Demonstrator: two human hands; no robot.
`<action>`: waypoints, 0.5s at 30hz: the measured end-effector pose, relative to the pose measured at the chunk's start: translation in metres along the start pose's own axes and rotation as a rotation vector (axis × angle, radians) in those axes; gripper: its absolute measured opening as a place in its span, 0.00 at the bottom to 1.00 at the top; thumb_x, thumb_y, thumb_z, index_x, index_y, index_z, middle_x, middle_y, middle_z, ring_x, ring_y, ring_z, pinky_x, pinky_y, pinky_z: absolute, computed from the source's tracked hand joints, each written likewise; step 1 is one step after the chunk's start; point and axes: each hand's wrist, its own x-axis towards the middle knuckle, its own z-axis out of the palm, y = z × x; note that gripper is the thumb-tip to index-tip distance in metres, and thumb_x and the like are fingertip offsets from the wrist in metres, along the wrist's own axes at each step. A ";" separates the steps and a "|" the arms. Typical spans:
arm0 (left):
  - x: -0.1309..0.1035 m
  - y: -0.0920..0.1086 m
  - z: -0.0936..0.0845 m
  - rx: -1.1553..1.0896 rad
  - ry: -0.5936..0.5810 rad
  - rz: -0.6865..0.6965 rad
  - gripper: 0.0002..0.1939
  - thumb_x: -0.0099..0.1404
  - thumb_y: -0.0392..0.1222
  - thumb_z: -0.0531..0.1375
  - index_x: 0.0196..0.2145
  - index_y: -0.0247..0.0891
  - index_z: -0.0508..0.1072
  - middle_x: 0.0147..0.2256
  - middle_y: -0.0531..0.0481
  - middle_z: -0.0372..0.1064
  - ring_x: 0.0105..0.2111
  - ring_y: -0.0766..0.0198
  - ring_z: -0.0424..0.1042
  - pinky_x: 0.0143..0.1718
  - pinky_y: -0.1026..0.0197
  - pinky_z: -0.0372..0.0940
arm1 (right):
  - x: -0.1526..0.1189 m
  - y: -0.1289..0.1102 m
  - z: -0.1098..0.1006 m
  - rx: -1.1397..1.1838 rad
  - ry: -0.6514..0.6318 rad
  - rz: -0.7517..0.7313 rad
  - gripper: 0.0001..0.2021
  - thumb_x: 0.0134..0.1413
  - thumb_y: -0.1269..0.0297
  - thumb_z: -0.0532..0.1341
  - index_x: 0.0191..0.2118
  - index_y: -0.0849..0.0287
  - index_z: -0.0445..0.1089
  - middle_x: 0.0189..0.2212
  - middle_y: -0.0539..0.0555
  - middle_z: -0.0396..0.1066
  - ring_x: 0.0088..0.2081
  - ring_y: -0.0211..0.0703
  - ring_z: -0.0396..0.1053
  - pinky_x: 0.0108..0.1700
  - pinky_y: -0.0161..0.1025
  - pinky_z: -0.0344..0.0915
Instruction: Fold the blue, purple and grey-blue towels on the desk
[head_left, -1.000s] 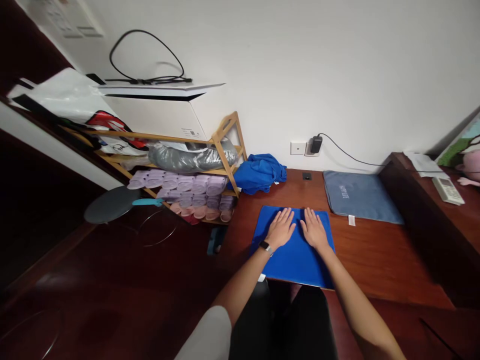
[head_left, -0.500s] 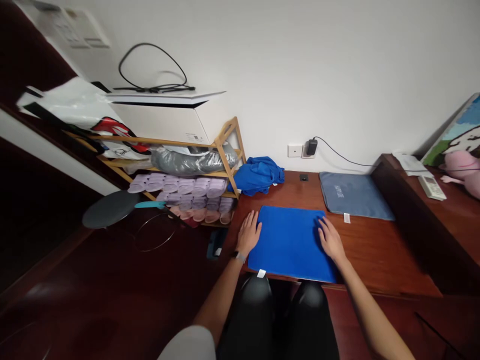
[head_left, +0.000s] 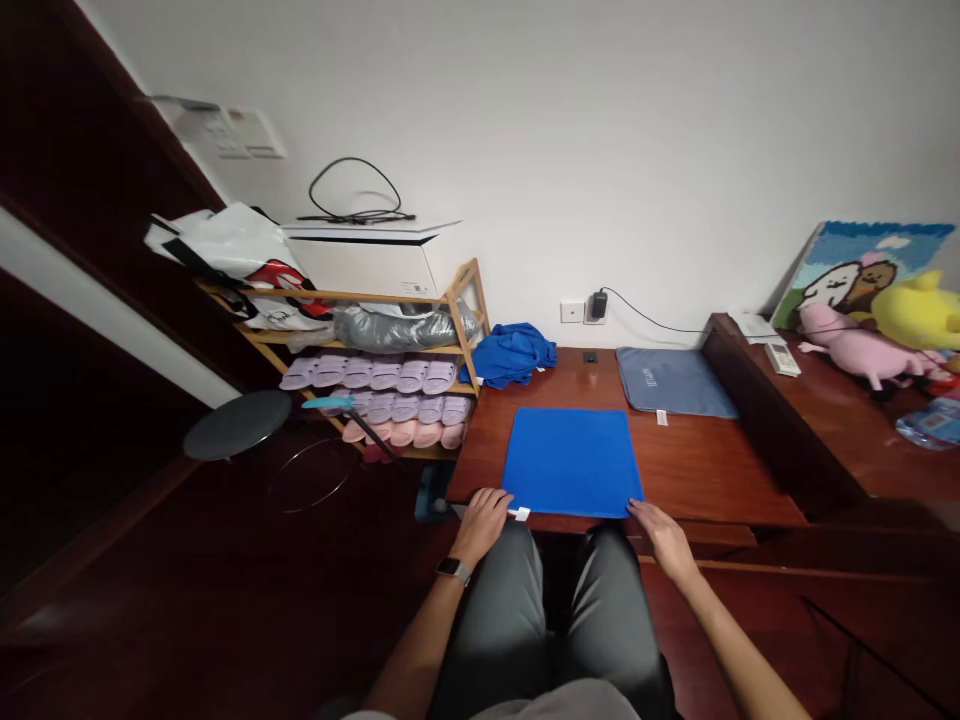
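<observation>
A flat blue cloth (head_left: 574,460) with a white tag (head_left: 519,514) lies spread on the brown wooden desk (head_left: 697,460). My left hand (head_left: 484,520), with a watch on the wrist, is at the cloth's near left corner beside the tag, its fingers closed on the edge. At the near right corner, the fingertips of my right hand (head_left: 661,532) pinch the cloth. The thumbs are partly hidden. Behind lies a crumpled blue cloth (head_left: 514,353), and to the right a flat grey-blue cloth (head_left: 675,383) with a white tag.
A wooden rack (head_left: 469,320) at the left holds rows of slippers (head_left: 386,372) and a white box (head_left: 367,265). Near it stands a round stool (head_left: 236,423). On the raised right part are a remote (head_left: 782,359), plush toys (head_left: 862,340) and a picture (head_left: 862,270). A charger (head_left: 598,304) is plugged into the wall.
Both hands have moved from the sides of the blue cloth toward me, to its near corners, and their fingers have closed on it. The camera view has shifted.
</observation>
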 end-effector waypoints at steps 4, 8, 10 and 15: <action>0.004 0.001 -0.024 -0.035 0.022 0.068 0.19 0.77 0.37 0.49 0.49 0.45 0.80 0.43 0.45 0.80 0.46 0.54 0.77 0.53 0.48 0.70 | -0.003 -0.002 -0.021 0.038 0.020 0.043 0.25 0.67 0.71 0.50 0.62 0.51 0.74 0.56 0.55 0.78 0.56 0.51 0.77 0.58 0.49 0.75; 0.008 0.018 -0.058 -0.121 0.209 0.017 0.15 0.78 0.44 0.53 0.47 0.45 0.81 0.41 0.46 0.81 0.43 0.56 0.78 0.48 0.52 0.72 | -0.010 -0.010 -0.061 0.051 0.164 0.048 0.20 0.72 0.63 0.51 0.61 0.51 0.74 0.54 0.56 0.80 0.53 0.52 0.79 0.54 0.49 0.77; 0.015 0.033 -0.081 -0.179 0.314 0.008 0.13 0.77 0.45 0.56 0.45 0.45 0.82 0.40 0.47 0.81 0.41 0.57 0.79 0.47 0.53 0.72 | -0.012 -0.017 -0.092 0.053 0.265 0.020 0.18 0.74 0.60 0.52 0.57 0.52 0.76 0.52 0.57 0.80 0.50 0.52 0.80 0.52 0.48 0.77; 0.045 0.077 -0.148 -0.337 0.440 0.059 0.09 0.75 0.45 0.61 0.44 0.45 0.83 0.38 0.48 0.81 0.39 0.59 0.79 0.45 0.57 0.74 | -0.014 -0.032 -0.188 0.015 0.505 -0.093 0.11 0.71 0.61 0.60 0.52 0.53 0.77 0.46 0.57 0.81 0.46 0.50 0.79 0.52 0.47 0.75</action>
